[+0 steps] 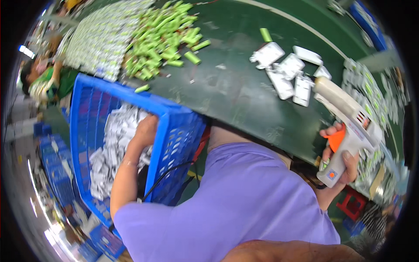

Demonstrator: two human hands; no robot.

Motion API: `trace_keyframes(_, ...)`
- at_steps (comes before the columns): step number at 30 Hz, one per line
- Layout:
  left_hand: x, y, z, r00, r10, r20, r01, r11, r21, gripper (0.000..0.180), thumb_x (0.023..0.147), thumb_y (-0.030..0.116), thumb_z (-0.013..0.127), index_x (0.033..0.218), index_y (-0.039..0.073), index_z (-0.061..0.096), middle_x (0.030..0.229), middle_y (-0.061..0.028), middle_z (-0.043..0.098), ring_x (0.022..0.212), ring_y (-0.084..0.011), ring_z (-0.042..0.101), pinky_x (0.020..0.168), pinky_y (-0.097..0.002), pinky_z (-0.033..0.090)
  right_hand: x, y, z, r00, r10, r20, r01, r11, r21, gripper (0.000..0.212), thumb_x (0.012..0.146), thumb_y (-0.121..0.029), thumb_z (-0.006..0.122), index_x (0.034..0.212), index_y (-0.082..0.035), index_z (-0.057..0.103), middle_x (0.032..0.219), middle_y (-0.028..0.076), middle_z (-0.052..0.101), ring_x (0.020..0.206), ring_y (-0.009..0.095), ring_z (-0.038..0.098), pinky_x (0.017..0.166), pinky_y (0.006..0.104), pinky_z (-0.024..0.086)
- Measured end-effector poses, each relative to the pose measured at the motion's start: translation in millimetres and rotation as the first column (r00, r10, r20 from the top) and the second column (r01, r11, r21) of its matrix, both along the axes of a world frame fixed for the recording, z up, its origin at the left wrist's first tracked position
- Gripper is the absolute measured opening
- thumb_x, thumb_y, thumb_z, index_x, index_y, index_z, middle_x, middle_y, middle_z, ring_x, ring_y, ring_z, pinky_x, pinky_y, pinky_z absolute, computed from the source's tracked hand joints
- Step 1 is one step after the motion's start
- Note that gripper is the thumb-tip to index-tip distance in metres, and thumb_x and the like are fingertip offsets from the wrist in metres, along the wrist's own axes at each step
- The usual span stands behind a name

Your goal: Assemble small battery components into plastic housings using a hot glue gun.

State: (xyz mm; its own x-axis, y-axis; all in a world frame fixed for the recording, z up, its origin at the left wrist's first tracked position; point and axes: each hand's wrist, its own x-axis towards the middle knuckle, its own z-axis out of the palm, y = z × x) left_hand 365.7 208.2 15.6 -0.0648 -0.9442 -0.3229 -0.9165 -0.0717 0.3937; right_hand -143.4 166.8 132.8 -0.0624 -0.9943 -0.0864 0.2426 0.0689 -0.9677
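While the right hand (350,168) clamps an off-white, orange-triggered plastic glue gun (347,105), the left hand (148,129), closure untellable, reaches in beside white plastic pieces (114,146) inside a blue plastic crate (176,142); likely fetching, next needs one pinched, lifted.

From my remote seat I see both arms spread wide from the torso (235,187). The left forearm (123,179) slants up the view from its short sleeve (142,222), ending in the left hand (147,129), whose back faces me while its fingertips are hidden. On the far side, the right hand (349,171) is wrapped in a firm grip, fingers (335,128) bent and thumb (348,158) opposing them. Only part of the right forearm (328,197) shows beside the torso.
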Motion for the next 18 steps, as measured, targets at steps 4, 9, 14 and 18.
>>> trace_keyframes(4,23,23,27,0.985,0.128,-0.119,-0.139,0.986,-0.088,0.073,0.066,0.022,0.08,0.129,0.001,0.049,0.127,-0.0182,0.057,0.121,-0.0306,0.053,0.103,-0.0388,0.039,-3,-12,4,0.999,0.02,0.039,-0.022,0.999,0.045,0.074,0.072,-0.03,0.059,0.128,0.015,0.039,0.109,0.027,0.057,0.1,0.038,0.063,0.049,0.0268,0.054)
trace_keyframes(9,69,49,84,0.897,0.38,-0.225,-0.429,0.869,-0.246,0.093,0.063,0.023,0.079,0.143,0.002,0.035,0.141,-0.0137,0.04,0.133,-0.0266,0.036,0.112,-0.0364,0.025,-2,-17,10,0.992,-0.095,0.089,0.089,0.994,0.068,0.074,0.069,-0.031,0.061,0.123,0.015,0.044,0.101,0.027,0.06,0.095,0.039,0.065,0.046,0.027,0.055)
trace_keyframes(14,105,59,159,0.8,0.509,-0.317,-0.595,0.606,-0.528,0.084,0.077,0.004,0.071,0.149,0.009,0.027,0.15,-0.0124,0.03,0.132,-0.026,0.035,0.111,-0.0369,0.027,-20,-17,-2,0.983,-0.094,0.156,0.087,0.995,0.054,0.073,0.069,-0.028,0.061,0.124,0.016,0.043,0.1,0.029,0.06,0.094,0.04,0.065,0.044,0.0277,0.056)
trace_keyframes(18,69,-1,228,0.911,0.336,-0.237,-0.401,0.594,-0.697,0.083,0.081,0.019,0.07,0.149,0.004,0.025,0.149,-0.0153,0.031,0.135,-0.0267,0.033,0.111,-0.0379,0.026,-33,-14,-6,0.971,-0.116,0.209,0.115,0.993,0.019,0.073,0.069,-0.028,0.061,0.125,0.016,0.042,0.102,0.028,0.059,0.094,0.04,0.065,0.045,0.0285,0.057)
